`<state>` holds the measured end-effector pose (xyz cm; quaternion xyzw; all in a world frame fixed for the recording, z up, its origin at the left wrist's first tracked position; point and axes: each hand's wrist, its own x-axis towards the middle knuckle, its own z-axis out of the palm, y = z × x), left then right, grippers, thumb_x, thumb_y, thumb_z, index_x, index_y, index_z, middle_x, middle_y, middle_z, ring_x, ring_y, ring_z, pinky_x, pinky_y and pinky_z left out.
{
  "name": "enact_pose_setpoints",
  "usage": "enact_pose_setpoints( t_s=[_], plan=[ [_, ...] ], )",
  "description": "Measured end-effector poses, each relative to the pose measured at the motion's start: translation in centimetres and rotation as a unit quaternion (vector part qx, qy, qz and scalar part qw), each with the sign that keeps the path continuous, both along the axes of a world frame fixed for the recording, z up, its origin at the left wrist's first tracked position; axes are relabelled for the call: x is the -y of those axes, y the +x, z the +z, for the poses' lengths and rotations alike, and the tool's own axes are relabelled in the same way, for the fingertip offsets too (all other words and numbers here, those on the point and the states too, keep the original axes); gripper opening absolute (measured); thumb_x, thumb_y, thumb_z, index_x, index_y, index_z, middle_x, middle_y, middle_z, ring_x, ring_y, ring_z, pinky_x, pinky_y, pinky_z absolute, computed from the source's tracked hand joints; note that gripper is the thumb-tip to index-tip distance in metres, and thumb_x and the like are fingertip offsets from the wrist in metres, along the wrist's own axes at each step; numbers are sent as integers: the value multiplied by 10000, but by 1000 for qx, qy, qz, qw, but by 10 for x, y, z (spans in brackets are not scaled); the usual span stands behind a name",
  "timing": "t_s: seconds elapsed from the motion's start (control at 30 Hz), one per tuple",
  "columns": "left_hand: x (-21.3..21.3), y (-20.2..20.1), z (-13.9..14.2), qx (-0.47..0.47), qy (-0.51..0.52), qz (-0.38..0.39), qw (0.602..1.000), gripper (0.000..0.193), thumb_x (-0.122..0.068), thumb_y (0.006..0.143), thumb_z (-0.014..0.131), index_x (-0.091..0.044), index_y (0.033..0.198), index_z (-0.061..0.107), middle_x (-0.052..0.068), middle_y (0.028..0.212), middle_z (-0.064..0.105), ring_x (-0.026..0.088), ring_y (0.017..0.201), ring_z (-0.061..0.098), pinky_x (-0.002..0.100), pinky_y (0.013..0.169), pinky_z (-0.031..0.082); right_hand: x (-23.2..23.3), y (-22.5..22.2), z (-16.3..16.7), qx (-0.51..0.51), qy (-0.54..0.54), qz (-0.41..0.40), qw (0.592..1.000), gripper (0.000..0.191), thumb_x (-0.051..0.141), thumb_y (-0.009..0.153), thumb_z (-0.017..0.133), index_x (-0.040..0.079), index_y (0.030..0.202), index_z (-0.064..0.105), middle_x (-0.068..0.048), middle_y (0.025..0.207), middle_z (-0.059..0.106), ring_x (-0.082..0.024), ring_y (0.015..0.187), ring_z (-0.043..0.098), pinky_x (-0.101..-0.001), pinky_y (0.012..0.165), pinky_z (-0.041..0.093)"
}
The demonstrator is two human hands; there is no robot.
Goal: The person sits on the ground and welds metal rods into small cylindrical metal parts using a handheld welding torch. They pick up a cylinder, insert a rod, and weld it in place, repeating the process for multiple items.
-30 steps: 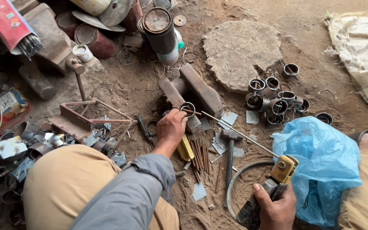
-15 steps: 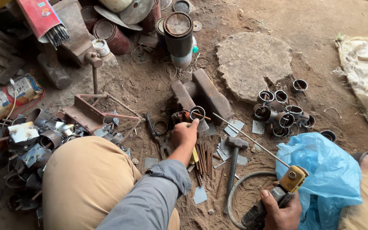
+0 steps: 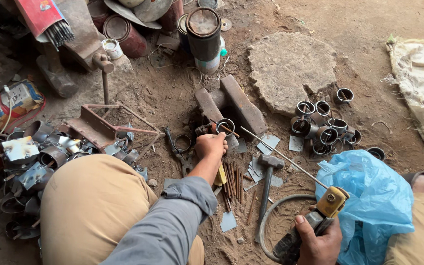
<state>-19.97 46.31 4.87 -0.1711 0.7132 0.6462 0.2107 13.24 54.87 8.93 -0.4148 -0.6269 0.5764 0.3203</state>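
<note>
**Left hand at ring on steel bar, right hand gripping welding holder**

Containers: dark cylindrical can (image 3: pixel 203 34) standing upright at top centre, lid on, contents hidden. Rusty round tin (image 3: pixel 123 35) lying at upper left, small white tin (image 3: pixel 111 48) beside it. Blue plastic bag (image 3: pixel 369 196) sitting at lower right, contents not showing. Cluster of short open metal pipe rings (image 3: pixel 322 125) lying on dirt right of centre, all hollow.

Left hand (image 3: pixel 211 146) is reaching to frame centre, fingers curled together, touching a small metal ring (image 3: pixel 225 126) resting on a steel bar (image 3: pixel 231 105); whether it is pinching the ring, cannot tell. Ring is round, hollow, dull grey.

Right hand (image 3: pixel 317 243) at bottom right is clamping shut around a yellow-headed electrode holder (image 3: pixel 327 206), its thin welding rod (image 3: pixel 283 157) slanting up-left toward the ring. Hammer (image 3: pixel 267 184) lying on dirt between the hands, just beside scattered spent rods (image 3: pixel 232 179).
</note>
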Motion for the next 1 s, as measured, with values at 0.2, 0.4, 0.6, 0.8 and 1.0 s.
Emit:
enact_pose_setpoints(
  t_s=[0.2, 0.4, 0.6, 0.8, 1.0],
  plan=[
    [22, 25, 10, -208, -322, -136, 913, 225, -352, 910, 758, -136, 937, 818, 8, 867, 774, 153, 685, 681, 338, 585, 546, 6, -5, 11, -10, 4, 19, 1000, 449, 147, 802, 788, -5, 1176, 592, -73, 874, 654, -135, 759, 621, -289, 715, 518],
    [43, 41, -9, -391, -411, -331, 754, 411, -313, 1027, 601, -222, 1428, 593, -36, 921, 684, 127, 669, 648, 288, 602, 593, 10, -9, 21, 19, -18, 14, 1000, 405, 171, 818, 789, -12, 1122, 593, -70, 860, 648, -139, 747, 633, -299, 702, 532],
    [46, 40, -21, -408, -426, -343, 731, 488, -333, 1021, 571, -241, 1498, 520, -14, 881, 667, 147, 705, 662, 312, 651, 599, 11, -10, 25, 35, 4, 22, 999, 388, 181, 811, 787, 1, 1104, 607, -53, 855, 651, -129, 748, 626, -285, 705, 517],
    [47, 41, -13, -385, -433, -352, 735, 525, -355, 1021, 575, -248, 1525, 477, 1, 969, 704, 163, 777, 694, 329, 699, 605, 11, -10, 25, 18, 3, 27, 999, 398, 200, 812, 787, 9, 1106, 599, -49, 847, 639, -119, 739, 602, -281, 685, 503],
    [46, 40, -5, -354, -423, -367, 749, 629, -362, 1015, 574, -280, 1593, 340, -2, 968, 704, 162, 757, 683, 322, 680, 598, 10, -9, 25, 41, -10, 27, 999, 388, 198, 809, 783, 11, 1098, 603, -61, 825, 644, -128, 721, 605, -290, 673, 506]
  ],
)
